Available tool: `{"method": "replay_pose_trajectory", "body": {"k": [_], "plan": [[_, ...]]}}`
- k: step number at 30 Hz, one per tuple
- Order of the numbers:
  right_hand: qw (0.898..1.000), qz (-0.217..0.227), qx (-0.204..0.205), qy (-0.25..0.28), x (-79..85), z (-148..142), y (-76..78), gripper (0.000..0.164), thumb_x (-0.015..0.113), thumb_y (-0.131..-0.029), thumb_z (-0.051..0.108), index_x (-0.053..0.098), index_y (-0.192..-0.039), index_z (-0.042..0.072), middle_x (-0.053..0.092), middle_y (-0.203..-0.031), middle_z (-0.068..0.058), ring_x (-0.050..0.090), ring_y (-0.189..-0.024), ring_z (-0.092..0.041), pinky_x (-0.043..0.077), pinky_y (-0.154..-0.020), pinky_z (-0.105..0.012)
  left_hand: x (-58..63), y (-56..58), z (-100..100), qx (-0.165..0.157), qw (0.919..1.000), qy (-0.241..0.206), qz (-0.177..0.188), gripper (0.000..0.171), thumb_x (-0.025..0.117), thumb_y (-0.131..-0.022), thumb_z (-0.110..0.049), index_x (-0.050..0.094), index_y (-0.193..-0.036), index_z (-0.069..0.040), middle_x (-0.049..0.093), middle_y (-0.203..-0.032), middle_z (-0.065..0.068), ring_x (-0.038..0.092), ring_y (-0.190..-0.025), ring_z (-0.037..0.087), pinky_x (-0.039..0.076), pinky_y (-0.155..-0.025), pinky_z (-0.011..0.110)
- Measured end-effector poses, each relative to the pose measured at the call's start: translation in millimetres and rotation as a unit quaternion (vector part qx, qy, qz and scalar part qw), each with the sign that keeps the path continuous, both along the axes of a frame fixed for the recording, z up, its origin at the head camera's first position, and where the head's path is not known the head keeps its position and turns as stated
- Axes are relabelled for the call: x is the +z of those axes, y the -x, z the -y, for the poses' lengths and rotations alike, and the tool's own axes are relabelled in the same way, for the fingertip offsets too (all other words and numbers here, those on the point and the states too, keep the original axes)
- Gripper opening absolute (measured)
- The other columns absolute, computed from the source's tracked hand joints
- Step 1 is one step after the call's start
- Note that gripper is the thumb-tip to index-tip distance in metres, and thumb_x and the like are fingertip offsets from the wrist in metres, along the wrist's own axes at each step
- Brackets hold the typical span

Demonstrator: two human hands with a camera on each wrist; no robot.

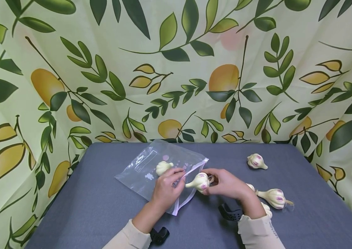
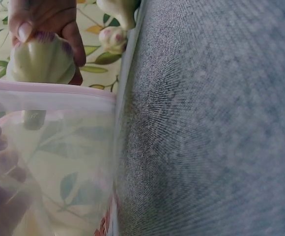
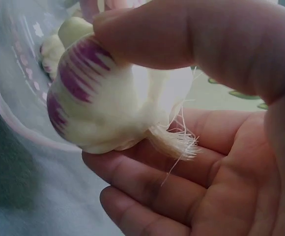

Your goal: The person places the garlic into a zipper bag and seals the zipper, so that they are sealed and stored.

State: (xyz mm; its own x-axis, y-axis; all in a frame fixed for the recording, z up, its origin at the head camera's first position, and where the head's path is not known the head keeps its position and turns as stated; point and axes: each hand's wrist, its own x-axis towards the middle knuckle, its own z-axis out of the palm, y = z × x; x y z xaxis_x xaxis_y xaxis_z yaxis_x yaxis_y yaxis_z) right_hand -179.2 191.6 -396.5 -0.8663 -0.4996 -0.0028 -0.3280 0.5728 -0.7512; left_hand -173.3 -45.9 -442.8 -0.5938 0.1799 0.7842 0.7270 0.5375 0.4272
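My right hand [image 1: 225, 184] holds a white garlic bulb [image 1: 201, 182] with purple streaks between thumb and fingers. In the right wrist view, pale roots hang from the near end of the bulb [image 3: 91, 93]. Its stem points left, toward the mouth of a clear zip bag [image 1: 138, 169]. At that mouth, my left hand [image 1: 164, 189] pinches the bag's edge and the opening gapes. Another garlic bulb [image 1: 163, 167] lies inside the bag. From the left wrist, the held bulb [image 2: 44, 59] appears at the bag's pinkish-white zip strip [image 2: 54, 88], its stem tip behind the plastic.
On the grey-blue tabletop [image 1: 101, 207], one garlic bulb [image 1: 256, 161] lies at the back right. A rooted garlic bulb [image 1: 273, 198] lies right of my right wrist, with others partly hidden by the forearm. A leaf-patterned cloth [image 1: 176, 86] hangs behind the table.
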Motion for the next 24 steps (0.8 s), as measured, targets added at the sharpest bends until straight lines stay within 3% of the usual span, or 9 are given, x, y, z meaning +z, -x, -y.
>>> {"method": "replay_pose_trajectory", "body": {"k": [9,16,20,24], "plan": [[1.0,-0.022,0.007,0.014,-11.4,25.6,1.1,0.058,0.082,-0.074,0.024,0.063,-0.126,0.012,0.066,-0.091,0.003,0.058,-0.074,-0.01,0.05,-0.062,-0.024,2.1,-1.0,0.6,-0.002,0.9997,0.005,0.023,0.018,0.071,-0.084,-0.007,0.077,-0.1,-0.004,0.075,-0.104,0.006,0.071,-0.1,0.018,0.056,-0.089,0.031],[0.998,-0.039,-0.051,0.011,-24.7,41.5,2.9,0.054,0.082,-0.074,0.025,0.062,-0.121,0.006,0.067,-0.089,0.001,0.059,-0.077,-0.011,0.049,-0.064,-0.024,1.9,-0.8,0.2,0.006,0.9999,0.009,0.003,0.016,0.073,-0.08,-0.006,0.077,-0.095,-0.003,0.075,-0.1,0.003,0.071,-0.097,0.017,0.057,-0.086,0.029],[0.995,-0.038,-0.093,0.02,-27.4,48.5,1.5,0.056,0.082,-0.073,0.022,0.062,-0.122,0.003,0.067,-0.092,-0.002,0.061,-0.08,-0.013,0.05,-0.065,-0.026,2.3,-1.2,0.1,0.005,0.9999,0.01,0.009,0.014,0.073,-0.081,-0.006,0.077,-0.094,-0.005,0.075,-0.1,0.002,0.071,-0.098,0.015,0.057,-0.085,0.028],[0.994,-0.035,-0.103,0.032,-29.7,57.8,-0.8,0.053,0.08,-0.075,0.014,0.061,-0.123,0.001,0.069,-0.1,-0.009,0.065,-0.086,-0.019,0.054,-0.071,-0.031,1.6,-0.6,0.5,0.004,0.9999,0.008,0.01,0.013,0.072,-0.082,-0.006,0.077,-0.094,-0.006,0.075,-0.1,0.002,0.071,-0.097,0.015,0.057,-0.085,0.028]]}}
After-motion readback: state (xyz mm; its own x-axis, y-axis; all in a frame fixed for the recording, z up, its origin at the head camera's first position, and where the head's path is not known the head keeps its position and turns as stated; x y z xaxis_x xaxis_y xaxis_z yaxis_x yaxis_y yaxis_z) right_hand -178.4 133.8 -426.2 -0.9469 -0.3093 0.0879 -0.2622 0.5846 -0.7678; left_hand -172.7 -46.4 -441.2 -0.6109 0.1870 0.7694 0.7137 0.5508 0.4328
